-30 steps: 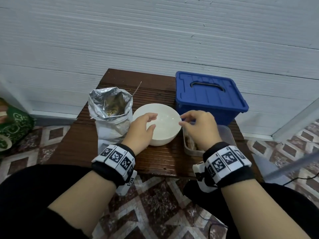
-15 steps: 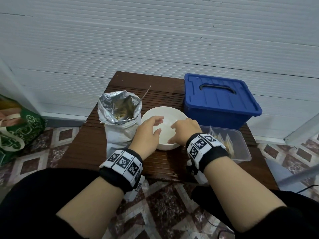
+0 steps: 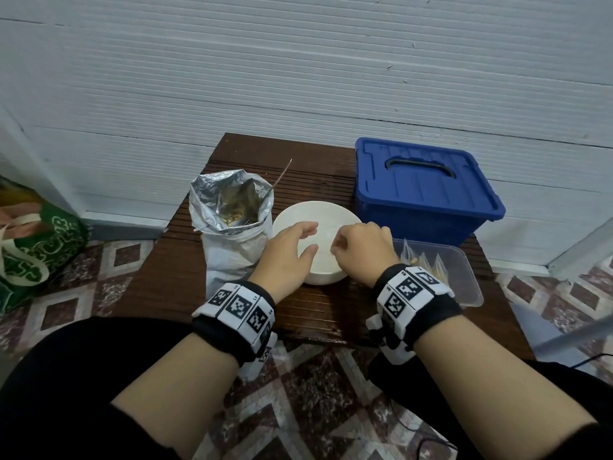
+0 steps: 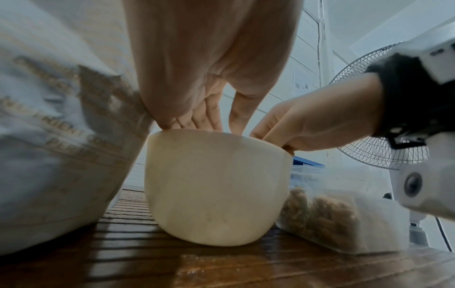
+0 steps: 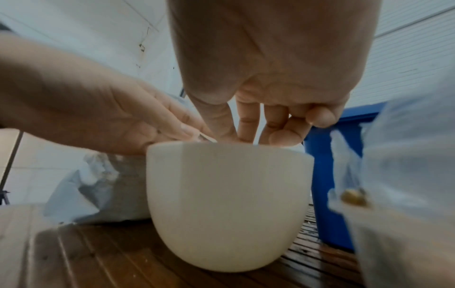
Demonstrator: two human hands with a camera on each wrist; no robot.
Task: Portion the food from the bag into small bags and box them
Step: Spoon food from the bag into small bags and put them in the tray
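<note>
A white bowl (image 3: 331, 220) stands mid-table, between an open foil food bag (image 3: 232, 207) on its left and a clear tub (image 3: 464, 277) of filled small bags on its right. My left hand (image 3: 310, 239) reaches over the bowl's near left rim, fingers straight, thumb apart from them. From the right, my right hand (image 3: 336, 248) hangs over the rim with curled fingers. In the right wrist view its thumb and forefinger (image 5: 246, 124) pinch a thin clear sliver, seemingly a small bag (image 5: 206, 137). The rim (image 5: 229, 146) hides the fingertips. A blue lidded box (image 3: 421, 190) sits behind.
The brown slatted table (image 3: 172, 270) is low and small, against a white wall. A green cloth bag (image 3: 36, 250) sits on the tiled floor at left. A standing fan (image 4: 374, 124) is off to the right. A thin stick (image 3: 282, 175) pokes up behind the foil bag.
My right hand moved left from the clear tub's edge to above the bowl. My left hand stayed at the bowl's rim. The head view shifted slightly.
</note>
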